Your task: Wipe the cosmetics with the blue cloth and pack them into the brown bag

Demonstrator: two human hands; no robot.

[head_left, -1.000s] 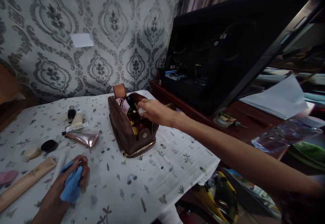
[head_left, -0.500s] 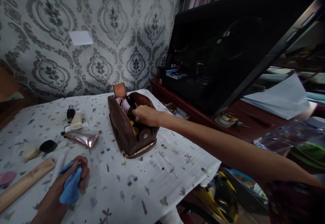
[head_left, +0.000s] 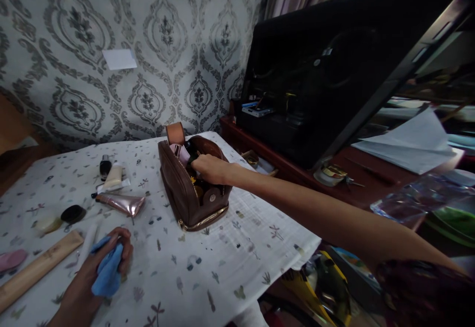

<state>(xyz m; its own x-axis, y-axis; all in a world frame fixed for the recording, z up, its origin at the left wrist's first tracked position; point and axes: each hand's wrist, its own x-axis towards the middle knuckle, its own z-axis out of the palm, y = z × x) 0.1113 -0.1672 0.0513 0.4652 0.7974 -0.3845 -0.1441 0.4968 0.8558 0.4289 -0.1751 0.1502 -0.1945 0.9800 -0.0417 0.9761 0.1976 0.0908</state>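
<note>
My left hand [head_left: 111, 253] is closed round a crumpled blue cloth [head_left: 107, 272], low over the patterned table cover. My right hand [head_left: 212, 168] reaches into an open brown makeup bag [head_left: 178, 188], its fingers curled down inside; what they grip is hidden. Within the bag, a pink item [head_left: 181, 155] shows beside the hand. Left of the bag lie a shiny pink tube [head_left: 120, 203], a beige tube [head_left: 114, 174] and a small dark bottle [head_left: 105, 167]. Nearer my left hand are a round dark item [head_left: 73, 213] and a long wooden-coloured box [head_left: 44, 267].
A white cloth [head_left: 230, 262] with small plant prints covers the table. On the right, a large black screen [head_left: 315, 79] stands on a dark red desk [head_left: 356, 168] with white papers [head_left: 411, 141]. Patterned wallpaper [head_left: 166, 35] rises behind the table.
The view has shifted slightly. My left hand keeps the blue cloth, and my right hand stays inside the makeup bag, with little movement seen.
</note>
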